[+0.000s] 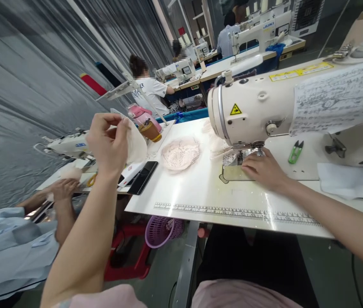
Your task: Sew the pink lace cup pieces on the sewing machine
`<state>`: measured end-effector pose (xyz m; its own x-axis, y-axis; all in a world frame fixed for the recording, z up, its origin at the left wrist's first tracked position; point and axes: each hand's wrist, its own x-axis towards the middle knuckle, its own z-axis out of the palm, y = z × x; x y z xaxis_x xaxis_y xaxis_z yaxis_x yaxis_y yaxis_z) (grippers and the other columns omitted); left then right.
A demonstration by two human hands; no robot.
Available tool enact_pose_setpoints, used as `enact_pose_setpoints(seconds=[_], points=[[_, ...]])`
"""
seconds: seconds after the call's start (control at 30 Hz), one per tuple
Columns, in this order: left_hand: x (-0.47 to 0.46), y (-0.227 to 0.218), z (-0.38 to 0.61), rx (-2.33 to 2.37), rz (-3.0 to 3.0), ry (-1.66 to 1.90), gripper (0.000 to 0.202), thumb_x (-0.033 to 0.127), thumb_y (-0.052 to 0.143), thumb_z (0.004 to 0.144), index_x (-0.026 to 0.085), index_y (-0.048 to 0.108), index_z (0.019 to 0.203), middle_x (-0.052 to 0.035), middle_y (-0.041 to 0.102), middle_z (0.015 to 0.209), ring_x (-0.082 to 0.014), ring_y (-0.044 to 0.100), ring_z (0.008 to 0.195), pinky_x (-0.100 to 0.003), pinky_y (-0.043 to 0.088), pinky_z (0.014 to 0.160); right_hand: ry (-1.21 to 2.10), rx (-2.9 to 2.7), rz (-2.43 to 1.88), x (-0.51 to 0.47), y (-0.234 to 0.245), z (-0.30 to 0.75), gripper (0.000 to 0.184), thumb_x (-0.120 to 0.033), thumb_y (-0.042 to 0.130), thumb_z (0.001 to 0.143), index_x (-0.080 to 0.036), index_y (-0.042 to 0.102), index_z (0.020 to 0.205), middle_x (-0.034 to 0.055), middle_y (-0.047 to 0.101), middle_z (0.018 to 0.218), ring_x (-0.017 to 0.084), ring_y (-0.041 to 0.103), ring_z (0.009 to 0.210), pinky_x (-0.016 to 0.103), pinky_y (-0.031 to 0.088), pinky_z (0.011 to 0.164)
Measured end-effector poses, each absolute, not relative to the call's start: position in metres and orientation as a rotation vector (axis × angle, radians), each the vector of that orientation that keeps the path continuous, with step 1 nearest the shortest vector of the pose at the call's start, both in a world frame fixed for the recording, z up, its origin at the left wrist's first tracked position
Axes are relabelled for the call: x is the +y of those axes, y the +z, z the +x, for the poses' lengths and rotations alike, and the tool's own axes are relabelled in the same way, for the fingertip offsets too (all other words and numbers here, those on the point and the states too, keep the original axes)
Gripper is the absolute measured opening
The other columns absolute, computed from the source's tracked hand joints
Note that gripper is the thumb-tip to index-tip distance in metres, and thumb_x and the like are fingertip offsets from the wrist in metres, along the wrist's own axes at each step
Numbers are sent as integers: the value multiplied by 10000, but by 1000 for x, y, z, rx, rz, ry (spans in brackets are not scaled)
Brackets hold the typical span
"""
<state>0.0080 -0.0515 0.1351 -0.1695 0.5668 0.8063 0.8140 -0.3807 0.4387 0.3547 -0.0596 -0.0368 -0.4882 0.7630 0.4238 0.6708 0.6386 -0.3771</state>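
My left hand (109, 143) is raised over the left side of the table, thumb and fingers pinched on the edge of a pale fabric cup (136, 143) that looks like a bra cup. The cup hangs to the right of the fingers. My right hand (263, 170) rests on the bed of the white sewing machine (248, 111), beside the presser foot (240, 157). Its fingers are stretched toward the needle area, and some fingertips are partly hidden. Between my hands lies a pale pink lace piece (180, 155). More pale lace pieces (218, 143) sit left of the needle.
Green thread snips (296, 152) lie on the machine bed. A black phone (143, 177) lies at the table's left edge, near a brown cup (150, 130) and a pink bottle (141, 113). Folded white cloth (344, 179) lies at right. A co-worker's hands (62, 188) work at far left. A purple basket (163, 231) stands below.
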Motion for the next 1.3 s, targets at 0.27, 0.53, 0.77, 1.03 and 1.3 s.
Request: enact_pose_setpoints(seconds=[0.27,0.53,0.77,1.03,1.3], points=[[-114,142,61,-1610,-2299,-1615,435,569,773,606,194,584,719,42,575,626,-78,506,512,-206,376,448,209,-2232,-1152,-55,-33,358,302,-276,393,937,-214,686,902,22,708,927,190,611,951,471,236,1098],[-45,36,147,-1631,-3710,-644,211,396,581,850,199,653,870,-17,667,773,-129,608,666,-261,478,587,1270,-1841,-901,-57,-22,354,414,-498,310,966,-219,588,1092,47,656,1068,173,587,1018,360,416,919],[-35,0,154,-1612,-3520,-775,212,325,541,878,196,538,1046,5,625,767,-122,572,662,-247,417,568,1294,-1850,-1148,-54,-16,356,222,-392,657,758,-193,562,736,-16,564,731,144,556,768,310,409,752],[-24,-9,151,-1858,-3159,-587,173,242,530,888,198,524,1056,7,638,826,-123,583,599,-261,436,552,650,-2042,-1528,-54,-24,353,272,-254,537,836,-217,601,1098,-62,506,587,100,464,537,258,346,545],[-44,-9,158,-1061,-2806,-457,197,182,468,929,95,626,1008,-109,681,998,-230,644,866,-347,561,685,-327,-2420,-1080,-51,-37,358,259,-62,454,873,-189,671,933,-19,700,1007,119,591,773,290,404,723]])
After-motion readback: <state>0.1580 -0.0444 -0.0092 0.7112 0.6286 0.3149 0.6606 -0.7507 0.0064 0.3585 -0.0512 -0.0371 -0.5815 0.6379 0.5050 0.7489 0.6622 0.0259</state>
